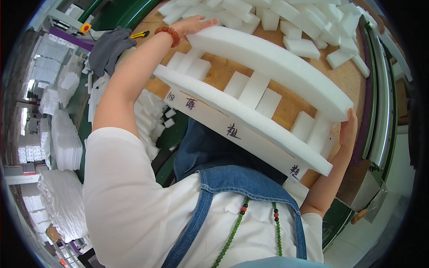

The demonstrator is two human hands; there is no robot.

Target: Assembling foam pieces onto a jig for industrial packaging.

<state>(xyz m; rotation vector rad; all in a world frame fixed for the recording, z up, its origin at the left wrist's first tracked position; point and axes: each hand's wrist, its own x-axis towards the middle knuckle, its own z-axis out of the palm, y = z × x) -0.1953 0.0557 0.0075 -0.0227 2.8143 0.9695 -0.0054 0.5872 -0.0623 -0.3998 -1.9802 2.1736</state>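
Observation:
A long white foam strip (268, 58) lies between my two hands at the far side of a foam frame. My left hand (195, 27) is at its left end, fingers extended along the end and top. My right hand (348, 127) presses against its right end with fingers held together. Nearer to me runs a second long foam strip (241, 114), roughly parallel. Short foam crosspieces bridge the two strips at the left, at the middle (254, 91) and at the right. Smaller foam blocks (268, 102) sit beside these crosspieces.
A wooden tabletop (219, 67) lies beneath, its near edge board (214, 123) marked by hand. Loose foam blocks (304, 27) are heaped at the far side. A yellow cutter (140, 34) and grey cloth (109, 49) lie at far left. A metal roller (380, 98) runs along the right.

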